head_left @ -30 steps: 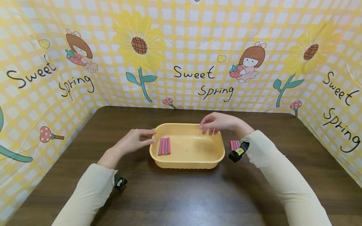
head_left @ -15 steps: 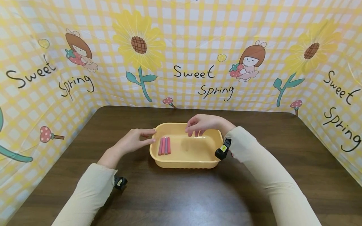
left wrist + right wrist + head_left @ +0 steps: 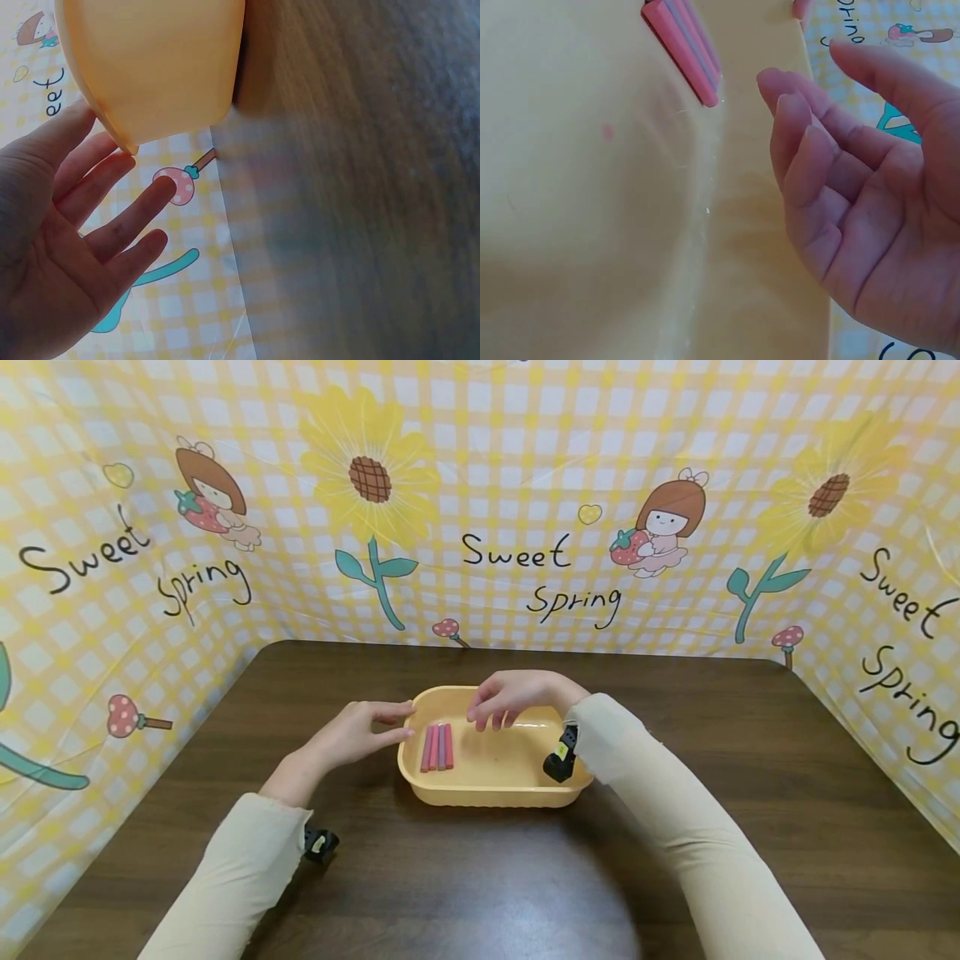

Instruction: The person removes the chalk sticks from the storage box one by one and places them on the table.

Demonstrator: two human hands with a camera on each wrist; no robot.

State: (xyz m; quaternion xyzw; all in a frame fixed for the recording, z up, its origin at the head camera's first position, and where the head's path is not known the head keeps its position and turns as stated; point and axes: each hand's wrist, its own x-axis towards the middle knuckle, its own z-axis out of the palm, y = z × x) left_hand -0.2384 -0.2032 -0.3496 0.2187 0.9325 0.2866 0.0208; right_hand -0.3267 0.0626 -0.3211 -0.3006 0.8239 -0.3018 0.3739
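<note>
The left hand (image 3: 352, 731) reached in from the left with its palm facing the tray (image 3: 495, 797), the thumb and index finger at the rim of the tray's left end. Its digits stood apart rather than clamped; the left wrist view showed the ring and little fingers spread clear of the wall. The right hand (image 3: 513, 695) hung over the rear part of the tray, its wrist bent so that the fingertips pointed down and to the left. Its fingers were loosely bent, the thumb stood off from them, and nothing lay between. The right sleeve (image 3: 660, 802) passed over the tray's right end, a black wrist camera (image 3: 561, 755) hanging below the cuff.

Compared with a second earlier, the right hand had travelled left from the tray's rear right corner to a spot nearer the sticks (image 3: 437, 748). The left hand, the tray and those sticks had kept their places. A second group of sticks, seen then on the counter (image 3: 450, 893) to the right of the tray, was no longer visible.

The sticks lay inside the tray near its left end, four slim pieces side by side, in pinks and a greyish lilac. The tray was pale yellow with rounded corners.
</note>
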